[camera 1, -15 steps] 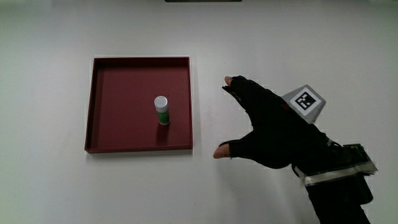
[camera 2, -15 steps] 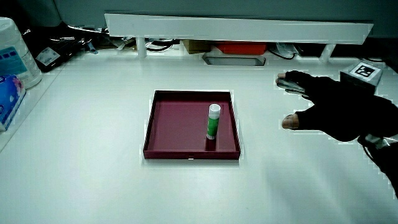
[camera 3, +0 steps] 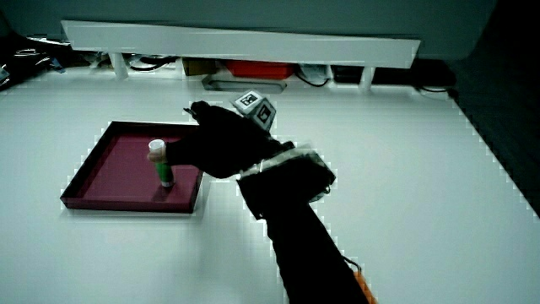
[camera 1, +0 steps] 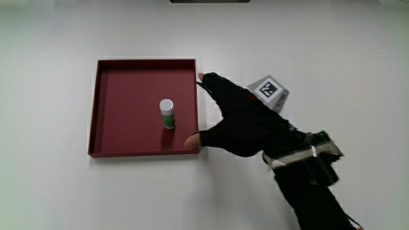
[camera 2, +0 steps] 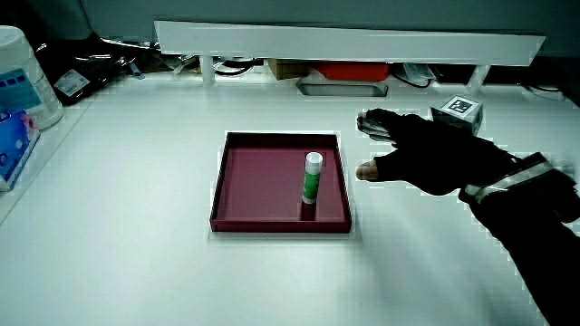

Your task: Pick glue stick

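Note:
A green glue stick (camera 1: 167,114) with a white cap stands upright near the middle of a dark red square tray (camera 1: 118,145). It shows in both side views too, glue stick (camera 2: 311,177) and glue stick (camera 3: 159,164). The gloved hand (camera 1: 233,119) hovers at the tray's rim, beside the glue stick, with its thumb and fingers spread wide and nothing in them. Its thumb tip reaches just over the tray's edge. In a side view the hand (camera 2: 419,152) sits beside the tray (camera 2: 245,220), a short gap from the stick.
A low white partition (camera 2: 349,41) runs along the table's edge farthest from the person, with cables and a grey tray under it. A white container (camera 2: 25,77) and a blue packet (camera 2: 11,136) stand at the table's edge, farther from the hand than the red tray.
The hand has moved from the bare table toward the tray and now reaches its rim. Its fingers stay spread. The glue stick has not moved.

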Tool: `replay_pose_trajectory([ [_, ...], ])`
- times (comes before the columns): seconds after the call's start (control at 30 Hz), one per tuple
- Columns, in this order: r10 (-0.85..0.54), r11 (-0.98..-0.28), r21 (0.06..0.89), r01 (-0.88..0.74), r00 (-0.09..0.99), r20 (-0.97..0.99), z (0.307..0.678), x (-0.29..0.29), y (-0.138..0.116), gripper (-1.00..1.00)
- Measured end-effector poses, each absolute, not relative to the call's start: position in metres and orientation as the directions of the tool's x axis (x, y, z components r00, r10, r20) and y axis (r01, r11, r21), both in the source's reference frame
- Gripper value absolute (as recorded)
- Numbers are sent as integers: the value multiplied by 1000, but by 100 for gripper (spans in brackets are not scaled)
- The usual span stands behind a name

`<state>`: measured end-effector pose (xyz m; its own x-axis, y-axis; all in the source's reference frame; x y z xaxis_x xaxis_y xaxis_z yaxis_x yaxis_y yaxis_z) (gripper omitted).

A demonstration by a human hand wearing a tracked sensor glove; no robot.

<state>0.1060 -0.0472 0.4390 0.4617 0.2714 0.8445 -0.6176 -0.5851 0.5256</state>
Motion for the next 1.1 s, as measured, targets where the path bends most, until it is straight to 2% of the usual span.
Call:
replay_pose_trajectory([
  [0.1, 292, -573, 520, -634, 435, 852, 453, 94, -50, 0],
  [0.23, 235, -582, 447, -679, 386, 892, 483, 80, -54, 0],
  [0.4, 284, -570, 490, -660, 401, 871, 499, 65, -54, 0],
  [0.43, 257, -580, 482, -657, 414, 873, 505, 61, -56, 0],
  [0.47, 195, -647, 436, -626, 418, 888, 508, 58, -56, 0],
  [0.7, 267, -635, 472, -612, 399, 877, 526, 51, -54, 0],
  [0.73, 283, -592, 470, -655, 377, 882, 533, 50, -54, 0],
  [0.77, 263, -650, 465, -600, 397, 879, 530, 49, -53, 0],
  [0.97, 276, -660, 474, -583, 399, 875, 534, 47, -50, 0],
  [1.07, 242, -738, 410, -536, 357, 902, 537, 51, -48, 4],
  [1.1, 252, -742, 412, -529, 350, 902, 531, 51, -47, 8],
])
